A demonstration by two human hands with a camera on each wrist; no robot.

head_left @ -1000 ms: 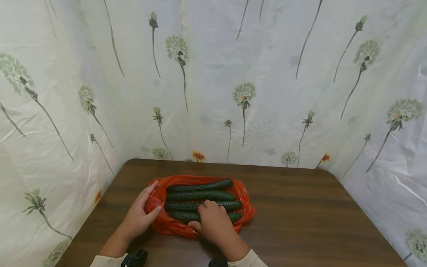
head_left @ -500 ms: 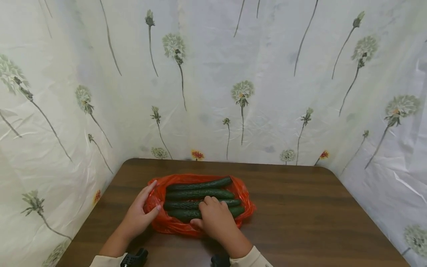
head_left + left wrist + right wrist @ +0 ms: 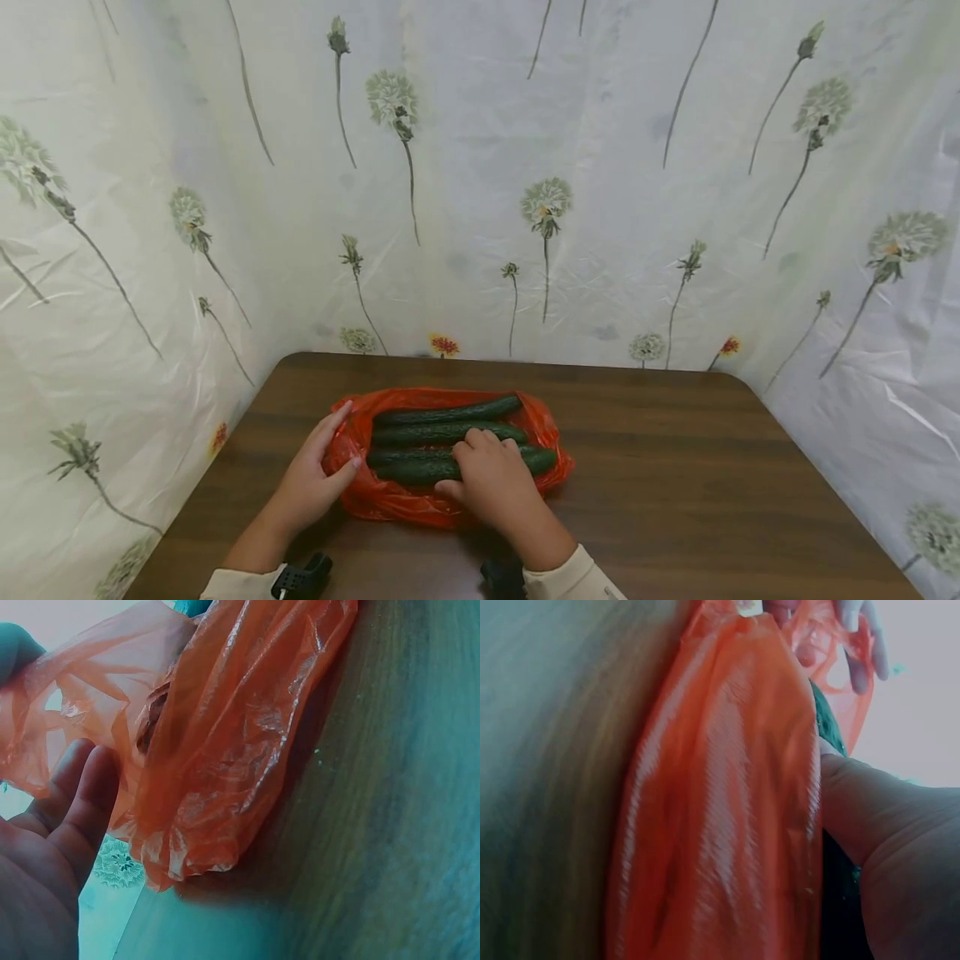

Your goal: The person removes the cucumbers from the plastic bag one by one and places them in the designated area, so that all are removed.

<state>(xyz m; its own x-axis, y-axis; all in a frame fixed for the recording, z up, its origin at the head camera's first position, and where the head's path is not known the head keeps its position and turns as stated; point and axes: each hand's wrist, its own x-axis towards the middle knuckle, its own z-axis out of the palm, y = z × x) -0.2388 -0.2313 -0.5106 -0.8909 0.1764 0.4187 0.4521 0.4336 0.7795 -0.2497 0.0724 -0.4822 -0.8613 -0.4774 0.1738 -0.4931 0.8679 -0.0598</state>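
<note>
In the head view several dark green cucumbers lie side by side in an orange-red plastic bag on a brown table. My right hand grips the nearest cucumber, thumb on the near side and fingers curled over the far side. That cucumber overlaps the one behind it. At the bag's left end my left hand rests with thumb and fingers spread against the film. The left wrist view shows its straight fingers touching the thin plastic. In the right wrist view the bag's wall hides most of the cucumbers.
The brown wooden table extends to the right of the bag. A whitish sheet printed with dandelions hangs behind the table and along both sides. Dark wrist devices sit at the sleeve cuffs.
My right hand has moved slightly away from me and to the right, carrying the nearest cucumber over the one behind it. My left hand stays at the bag's left end.
</note>
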